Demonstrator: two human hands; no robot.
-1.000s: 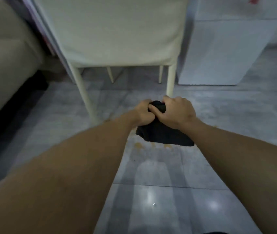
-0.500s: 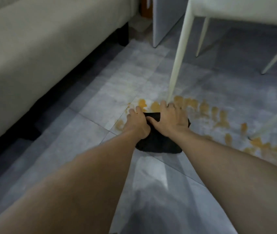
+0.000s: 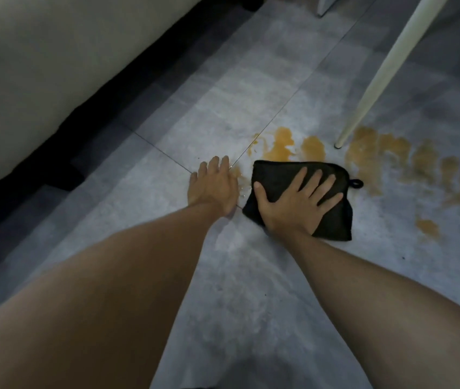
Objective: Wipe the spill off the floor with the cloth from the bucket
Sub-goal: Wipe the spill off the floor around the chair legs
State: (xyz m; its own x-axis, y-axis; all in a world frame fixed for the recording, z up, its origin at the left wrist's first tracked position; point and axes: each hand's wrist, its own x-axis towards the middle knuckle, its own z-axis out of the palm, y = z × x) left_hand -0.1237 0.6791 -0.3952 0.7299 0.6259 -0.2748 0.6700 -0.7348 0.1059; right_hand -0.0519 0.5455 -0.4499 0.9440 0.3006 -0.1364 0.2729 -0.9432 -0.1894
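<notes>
A black cloth (image 3: 332, 220) lies flat on the grey tiled floor, folded, with a small loop at its right corner. My right hand (image 3: 297, 203) presses on it, palm down and fingers spread. My left hand (image 3: 213, 185) rests flat on the bare tile just left of the cloth, holding nothing. An orange-brown spill (image 3: 377, 153) spreads in blotches beyond the cloth and off to the right, with a smaller patch (image 3: 282, 144) right above the cloth's far edge. No bucket is in view.
A white chair leg (image 3: 383, 71) slants down to the floor amid the spill, just beyond the cloth's right corner. A light sofa (image 3: 40, 57) with a dark gap under it runs along the left. Another furniture foot (image 3: 324, 7) shows at the top.
The cloth went from bunched in both hands to flat on the floor by the spill. My left hand came off it onto the tile; my right hand spread out on top.
</notes>
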